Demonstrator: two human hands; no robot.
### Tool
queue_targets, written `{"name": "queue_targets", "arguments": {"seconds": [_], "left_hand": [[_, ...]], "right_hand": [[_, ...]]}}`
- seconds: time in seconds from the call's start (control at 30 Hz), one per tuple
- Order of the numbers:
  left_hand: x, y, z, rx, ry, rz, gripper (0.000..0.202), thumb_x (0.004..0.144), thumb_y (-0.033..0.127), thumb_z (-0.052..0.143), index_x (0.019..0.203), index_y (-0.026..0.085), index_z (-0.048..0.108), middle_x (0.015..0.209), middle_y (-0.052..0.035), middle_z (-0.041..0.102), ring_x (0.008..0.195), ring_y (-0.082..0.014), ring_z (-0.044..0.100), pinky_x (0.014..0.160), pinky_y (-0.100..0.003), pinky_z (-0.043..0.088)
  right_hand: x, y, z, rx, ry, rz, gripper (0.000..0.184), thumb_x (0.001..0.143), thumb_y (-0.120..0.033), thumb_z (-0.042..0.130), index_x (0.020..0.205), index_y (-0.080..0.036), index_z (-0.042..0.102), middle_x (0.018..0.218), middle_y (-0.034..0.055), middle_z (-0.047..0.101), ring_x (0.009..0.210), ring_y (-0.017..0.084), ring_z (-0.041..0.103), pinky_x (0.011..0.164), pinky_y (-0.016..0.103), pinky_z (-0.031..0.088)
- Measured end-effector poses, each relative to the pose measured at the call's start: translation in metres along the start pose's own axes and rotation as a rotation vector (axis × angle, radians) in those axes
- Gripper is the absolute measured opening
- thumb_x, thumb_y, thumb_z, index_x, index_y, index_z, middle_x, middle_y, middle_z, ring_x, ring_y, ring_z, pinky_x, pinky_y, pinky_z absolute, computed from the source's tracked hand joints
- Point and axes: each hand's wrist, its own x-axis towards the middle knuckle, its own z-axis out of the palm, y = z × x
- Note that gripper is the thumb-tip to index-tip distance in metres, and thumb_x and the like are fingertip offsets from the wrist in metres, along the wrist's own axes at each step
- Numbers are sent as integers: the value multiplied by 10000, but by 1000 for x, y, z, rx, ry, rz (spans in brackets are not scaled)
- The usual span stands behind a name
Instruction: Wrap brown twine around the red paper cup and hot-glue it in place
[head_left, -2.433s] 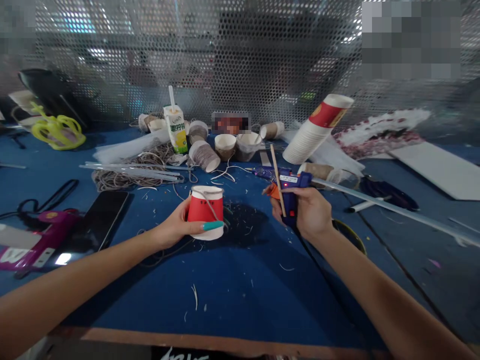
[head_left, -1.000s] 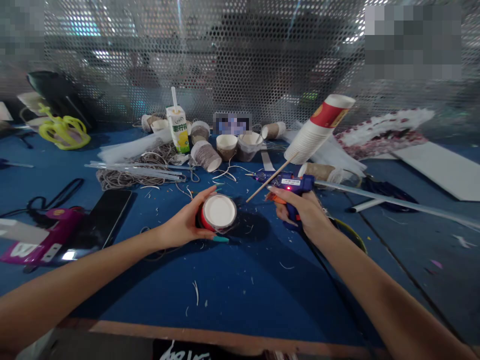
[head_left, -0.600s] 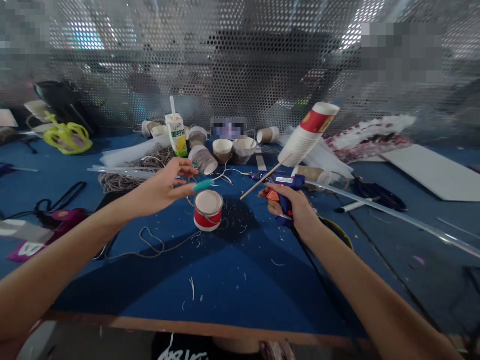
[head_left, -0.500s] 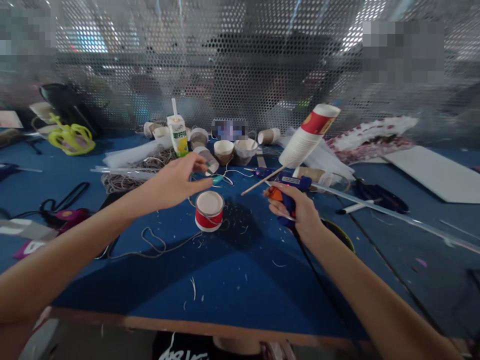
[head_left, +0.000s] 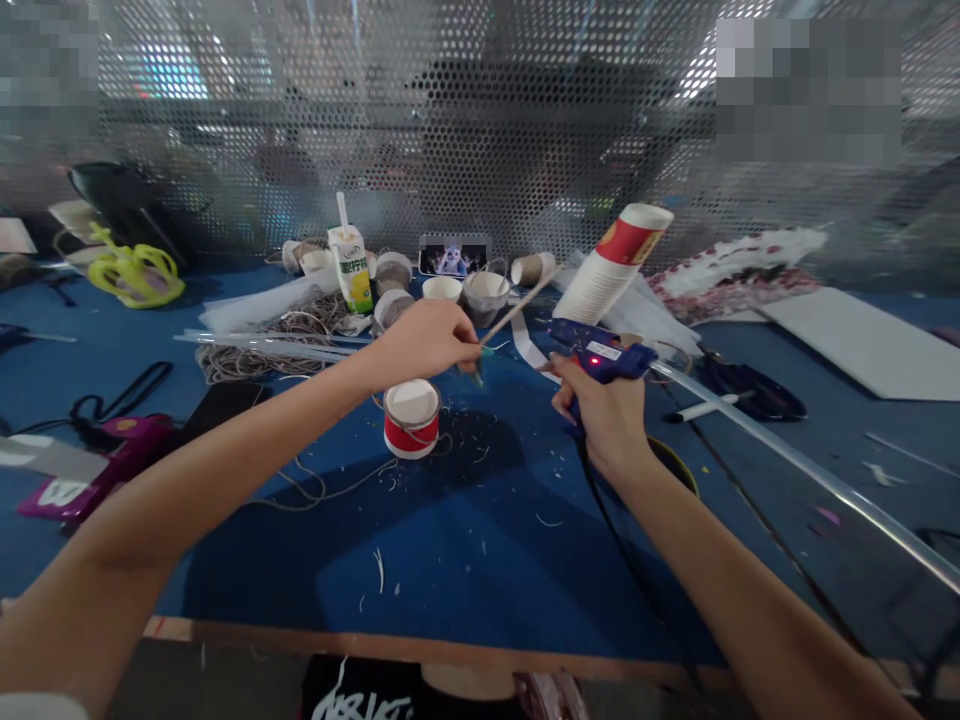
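Observation:
My left hand [head_left: 433,342] is closed in a pinch on the lower end of a thin wooden stick [head_left: 521,306], which slants up to the right. A small teal thing shows just under those fingers; its kind is unclear. My right hand [head_left: 604,408] grips a blue glue gun [head_left: 600,350] by its handle, nozzle toward the left, a red light glowing on its side. A long clear glue stick [head_left: 795,465] runs out of its back. Below my left wrist stands a red and white paper cup piece [head_left: 411,425] with grey cord wound round it.
Behind my hands are a tilted stack of paper cups [head_left: 611,265], a drink carton [head_left: 351,268], small bowls [head_left: 487,290] and a phone [head_left: 453,258]. A grey cord bundle [head_left: 251,357] lies left, scissors [head_left: 757,388] right. The glue gun's cable [head_left: 604,515] trails toward the front edge.
My left hand has moved right and taken hold of the wooden stick, now tilted up away from the cup stack. My right hand has lifted the glue gun slightly, and its clear stick has swung downward.

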Motion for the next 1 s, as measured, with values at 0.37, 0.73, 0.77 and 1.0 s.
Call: {"name": "queue_targets", "arguments": {"seconds": [0.37, 0.73, 0.77, 1.0], "left_hand": [[-18, -53, -3, -184, 136, -31, 424, 864, 508, 432, 1052, 170, 604, 1029, -116, 638, 963, -244, 590, 827, -363, 442], [-86, -73, 72, -623, 286, 97, 1205, 499, 422, 869, 1394, 273, 75, 1445, -204, 310, 1308, -347, 414, 1076, -538, 345], [-85, -73, 74, -631, 283, 54, 1156, 526, 384, 859, 1385, 258, 97, 1394, -194, 389, 1267, -332, 463, 1076, -545, 341], [-90, -71, 73, -870, 157, -213, 634, 606, 351, 802, 1118, 206, 458, 1113, -85, 613, 1030, -271, 606, 922, -477, 486]], "right_hand": [[3, -1, 0, 65, -53, 32, 222, 686, -289, 712, 576, -201, 540, 446, -34, 504, 355, 75, 423, 311, 223, 294], [-15, -11, 4, 180, -360, 69, 225, 729, -412, 645, 678, -194, 621, 503, -42, 559, 281, 22, 261, 264, 216, 289], [-17, -10, 4, 178, -388, 79, 245, 733, -429, 649, 667, -194, 624, 423, -63, 491, 260, 33, 272, 253, 218, 287], [-29, 9, -4, -50, -610, 38, 489, 785, -508, 631, 418, -215, 495, 348, -11, 494, 287, 132, 507, 332, 285, 459]]}}
